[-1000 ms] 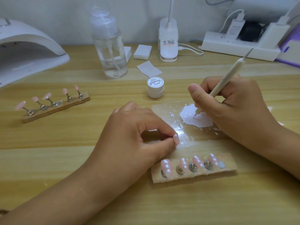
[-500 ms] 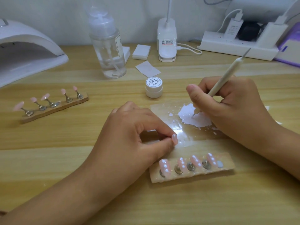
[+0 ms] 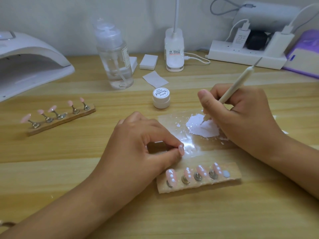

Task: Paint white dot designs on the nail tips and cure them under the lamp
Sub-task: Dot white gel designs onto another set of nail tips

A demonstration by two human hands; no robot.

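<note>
Fingers (image 3: 209, 104) of the right hand (image 3: 245, 118) pinch a dotting pen (image 3: 236, 85) in a writing grip. Its tip sits in the white gel puddle (image 3: 202, 128) on the clear palette sheet (image 3: 170, 121). On the left hand (image 3: 138, 147), thumb and forefinger press together on what looks like a loose pink nail tip (image 3: 181, 150), though it may be the thumb's own nail. Four dotted nail tips (image 3: 170, 176) stand on the near holder strip (image 3: 232, 177), just beside the left thumb; its rightmost mount is bare.

Risks, as judged:
- An overloaded pen would drop a blob or leave an oversized dot.
- The right forearm lies close to the uncured dots, so a low sweep would smear them.
- A light pinch would let the small tip twist under the pen.
- At the far left of the counter (image 3: 103, 213), well apart, stands the curing lamp (image 3: 34, 66); a tilted carry could run the wet dots.

Versus one second ago: pen tip in the same puddle, left pinch unchanged, holder unmoved. Only the view has shifted slightly.
</note>
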